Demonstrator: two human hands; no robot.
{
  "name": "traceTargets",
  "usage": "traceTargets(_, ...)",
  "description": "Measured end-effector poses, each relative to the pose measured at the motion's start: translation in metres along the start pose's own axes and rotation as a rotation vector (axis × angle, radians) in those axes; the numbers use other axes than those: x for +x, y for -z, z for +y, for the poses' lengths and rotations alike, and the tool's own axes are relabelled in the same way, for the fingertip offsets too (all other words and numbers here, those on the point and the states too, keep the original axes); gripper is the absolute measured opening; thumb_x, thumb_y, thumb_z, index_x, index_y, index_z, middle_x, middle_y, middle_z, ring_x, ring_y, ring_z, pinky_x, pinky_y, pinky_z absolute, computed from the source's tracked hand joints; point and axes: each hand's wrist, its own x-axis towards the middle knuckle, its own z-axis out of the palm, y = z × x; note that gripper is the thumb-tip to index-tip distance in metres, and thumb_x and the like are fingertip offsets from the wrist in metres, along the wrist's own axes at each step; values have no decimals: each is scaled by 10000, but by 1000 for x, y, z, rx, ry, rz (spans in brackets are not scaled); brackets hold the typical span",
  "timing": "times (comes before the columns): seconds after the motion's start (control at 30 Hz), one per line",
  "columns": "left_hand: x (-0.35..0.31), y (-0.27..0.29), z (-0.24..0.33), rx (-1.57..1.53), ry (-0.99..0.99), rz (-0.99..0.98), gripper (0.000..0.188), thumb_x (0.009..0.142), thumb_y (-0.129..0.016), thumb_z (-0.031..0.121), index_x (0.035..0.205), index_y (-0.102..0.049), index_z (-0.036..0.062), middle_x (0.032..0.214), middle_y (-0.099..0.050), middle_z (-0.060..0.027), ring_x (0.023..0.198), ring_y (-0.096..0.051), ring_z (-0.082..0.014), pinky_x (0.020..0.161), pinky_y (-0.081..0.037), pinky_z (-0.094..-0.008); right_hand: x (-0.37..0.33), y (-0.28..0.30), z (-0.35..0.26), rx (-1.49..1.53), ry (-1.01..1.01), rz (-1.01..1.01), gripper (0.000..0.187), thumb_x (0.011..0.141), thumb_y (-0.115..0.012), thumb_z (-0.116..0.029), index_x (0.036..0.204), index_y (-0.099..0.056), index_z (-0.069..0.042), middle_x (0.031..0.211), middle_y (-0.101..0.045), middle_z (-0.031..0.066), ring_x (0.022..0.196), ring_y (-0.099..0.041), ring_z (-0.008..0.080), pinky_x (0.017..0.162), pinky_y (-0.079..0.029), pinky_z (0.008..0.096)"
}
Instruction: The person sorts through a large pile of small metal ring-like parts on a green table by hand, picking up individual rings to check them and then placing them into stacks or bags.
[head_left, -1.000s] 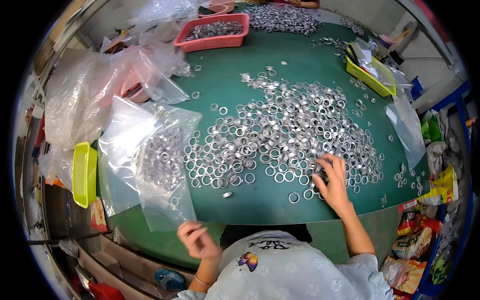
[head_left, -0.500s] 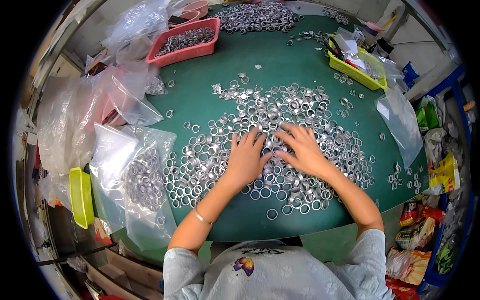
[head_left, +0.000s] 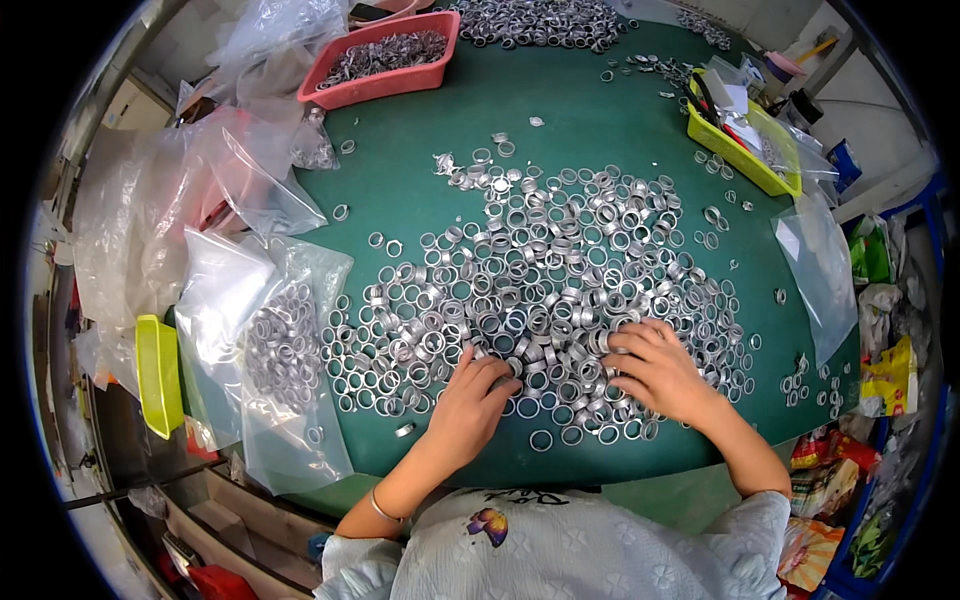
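A wide heap of silver metal rings (head_left: 540,215) is spread over the green table in front of me. At its near left part, my left hand (head_left: 468,398) rests with bent, slightly parted fingers, the tips touching rings. My right hand (head_left: 662,372) lies farther right on the heap, its fingers apart and curved, with the fingertips against a few rings. Between the two hands, rings are piled up and overlapping. Neither hand visibly grips a ring, though the undersides of the fingers are hidden.
At the far left stands a pink tray (head_left: 385,85) of small metal parts. A yellow-green basket (head_left: 735,145) with tools sits at the right, above a clear plastic bag (head_left: 820,285). A bag of rings (head_left: 285,350) lies left. More rings (head_left: 540,22) are heaped at the back.
Both hands have come nearer to me and farther apart, the left one to the left and the right one to the right. Rings in the middle have shifted toward me.
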Motion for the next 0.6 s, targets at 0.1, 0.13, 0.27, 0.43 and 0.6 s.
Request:
traceTargets(0.1, -7, -3, -5, -124, 15, 79, 292, 687, -608, -86, 949, -613, 44, 961, -535, -97, 951, -544, -280, 1000, -357, -488, 7, 16, 9, 176, -91, 60, 144, 759, -679, -175, 852, -624, -80, 910, -591, 33, 972, -533, 208, 935, -321, 393)
traceTargets(0.13, -7, -3, -6, -137, 17, 100, 300, 690, -607, -93, 959, -610, 41, 950, -534, -100, 937, -549, -273, 980, -375, -465, 11, 21, 14, 242, -123, 52, 125, 759, -683, -171, 816, -628, -74, 864, -600, 29, 938, -545, 206, 927, -322, 385)
traceTargets(0.27, 5, 8, -2, -408, 224, 194, 341, 732, -591, -111, 1047, -574, 19, 932, -536, -90, 912, -554, -215, 885, -431, -363, 38, 39, 29, 348, -369, 9, 104, 777, -668, -131, 773, -628, -35, 792, -603, 52, 798, -563, 219, 809, -389, 360)
traceTargets(0.43, 15, 1, -3, -1103, 417, 365, 500, 803, -562, -106, 1276, -426, -20, 1103, -515, -80, 951, -514, -116, 762, -442, -230, 94, 29, 29, 183, -331, 224, 244, 769, -658, -136, 973, -604, -14, 947, -596, 108, 888, -551, 258, 829, -411, 352)
traceTargets(0.6, 13, 0, 14, -1353, 520, 366, 484, 814, -561, -91, 1275, -443, -2, 1182, -526, -109, 1021, -520, -140, 811, -449, -252, 108, -14, 36, -9, -100, 221, 356, 744, -666, -109, 1070, -552, -22, 1152, -506, 93, 1058, -472, 289, 894, -395, 377)
